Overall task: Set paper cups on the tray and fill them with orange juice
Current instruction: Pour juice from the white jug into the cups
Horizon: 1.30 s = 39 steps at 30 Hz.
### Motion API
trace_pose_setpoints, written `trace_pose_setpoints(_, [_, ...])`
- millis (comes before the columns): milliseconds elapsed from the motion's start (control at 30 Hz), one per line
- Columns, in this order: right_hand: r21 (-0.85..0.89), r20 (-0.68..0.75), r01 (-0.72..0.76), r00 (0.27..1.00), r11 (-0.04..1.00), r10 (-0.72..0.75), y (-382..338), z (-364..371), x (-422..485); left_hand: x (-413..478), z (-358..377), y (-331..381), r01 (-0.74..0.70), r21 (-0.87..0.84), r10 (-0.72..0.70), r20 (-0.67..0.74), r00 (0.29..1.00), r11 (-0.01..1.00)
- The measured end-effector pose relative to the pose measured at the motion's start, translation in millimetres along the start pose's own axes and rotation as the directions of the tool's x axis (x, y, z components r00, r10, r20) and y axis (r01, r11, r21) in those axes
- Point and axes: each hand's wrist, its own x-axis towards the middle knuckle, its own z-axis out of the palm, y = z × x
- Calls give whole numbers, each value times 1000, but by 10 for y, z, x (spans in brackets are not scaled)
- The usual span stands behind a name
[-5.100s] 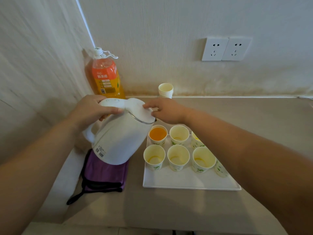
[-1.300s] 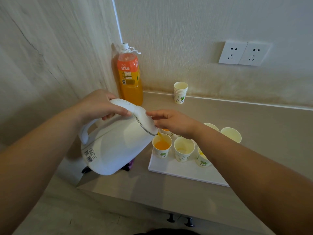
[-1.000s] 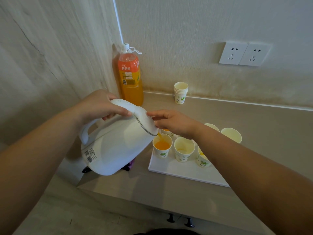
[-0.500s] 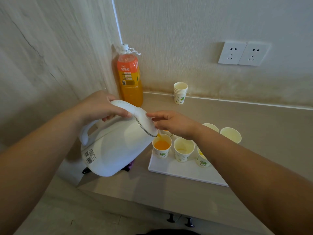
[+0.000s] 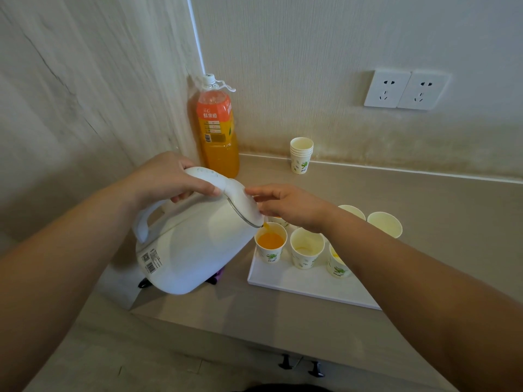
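Head view: the left hand (image 5: 169,181) grips the handle of the white kettle (image 5: 198,247), fingers wrapped round it and thumb laid along its top. The kettle is tilted spout-down over the near left corner of the tray (image 5: 311,291). The right hand (image 5: 291,205) reaches to the kettle lid (image 5: 243,199); its fingers (image 5: 256,191) are nearly straight and close together, with the tips resting on the lid. A thin stream of orange juice (image 5: 266,227) runs from the spout into the front-left cup (image 5: 270,246), which stands on the tray and is well filled. Just beside it, the middle cup (image 5: 306,248) shows a pale bottom (contents cannot be told). A third cup (image 5: 338,265) is partly hidden by the right forearm. Further cups (image 5: 385,224) stand behind. The juice bottle (image 5: 218,131) stands upright in the wall corner. A stack of cups (image 5: 301,155) stands near it on the counter (image 5: 438,202), against the back wall.
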Motion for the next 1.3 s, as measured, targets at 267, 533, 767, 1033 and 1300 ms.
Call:
trace_pose_setpoints(267, [2, 3, 1, 1000, 1000, -1, -12, -8, -19, -15, -12, -1, -8, -15, 8, 4, 1000, 1000])
trace_pose_setpoints(533, [-6, -6, 5, 1000, 1000, -5, -26, -16, -42, -20, -12, 8, -9, -36, 10, 11, 1000, 999])
trace_pose_setpoints(767, [-9, 2, 0, 1000, 1000, 0, -43, -16, -54, -48, -12, 44, -4, -20, 4, -3, 1000, 1000])
trace_pose_setpoints(1033, [-20, -5, -4, 1000, 1000, 4, -58, -21, -59, -44, -23, 65, -8, -11, 8, 1, 1000, 1000])
trace_pose_setpoints(1300, [-20, -17, -13, 1000, 1000, 13, -72, -38, -53, -37, -36, 95, -16, -4, 16, 0, 1000, 1000])
